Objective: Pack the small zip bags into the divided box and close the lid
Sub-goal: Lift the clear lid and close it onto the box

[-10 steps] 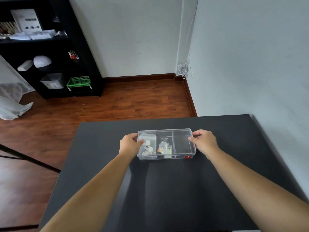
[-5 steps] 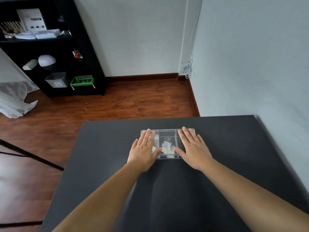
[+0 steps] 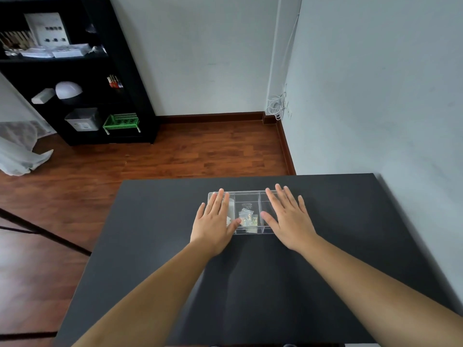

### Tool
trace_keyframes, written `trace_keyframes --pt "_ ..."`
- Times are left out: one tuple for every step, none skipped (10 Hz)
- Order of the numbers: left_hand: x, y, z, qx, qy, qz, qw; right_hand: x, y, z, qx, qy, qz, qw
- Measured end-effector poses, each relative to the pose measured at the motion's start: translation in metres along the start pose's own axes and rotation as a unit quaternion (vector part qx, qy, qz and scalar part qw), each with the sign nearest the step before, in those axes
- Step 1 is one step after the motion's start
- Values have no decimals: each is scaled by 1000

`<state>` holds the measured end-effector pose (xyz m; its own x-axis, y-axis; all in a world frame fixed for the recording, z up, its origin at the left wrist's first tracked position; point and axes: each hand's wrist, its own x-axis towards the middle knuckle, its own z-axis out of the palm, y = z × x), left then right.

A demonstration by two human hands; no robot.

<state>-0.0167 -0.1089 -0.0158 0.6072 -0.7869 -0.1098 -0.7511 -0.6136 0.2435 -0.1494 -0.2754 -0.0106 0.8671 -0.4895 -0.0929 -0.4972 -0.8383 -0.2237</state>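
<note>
Zip bags (image 3: 248, 219) fill closed divided box's (image 3: 246, 196) middle compartment.

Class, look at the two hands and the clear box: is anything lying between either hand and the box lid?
Nothing visible does. The left hand and right hand lie flat on the lid of the box, fingers spread, with the bags inside.

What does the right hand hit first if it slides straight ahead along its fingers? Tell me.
Probably nothing on the table: the right hand lies flat on the clear box, fingers aimed toward the far edge. Depth is uncertain.
</note>
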Motion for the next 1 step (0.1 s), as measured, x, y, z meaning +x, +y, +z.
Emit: trace_keyframes --pt "-30 13 2 -15 88 42 995 -31 -2 -5 34 129 -17 991"
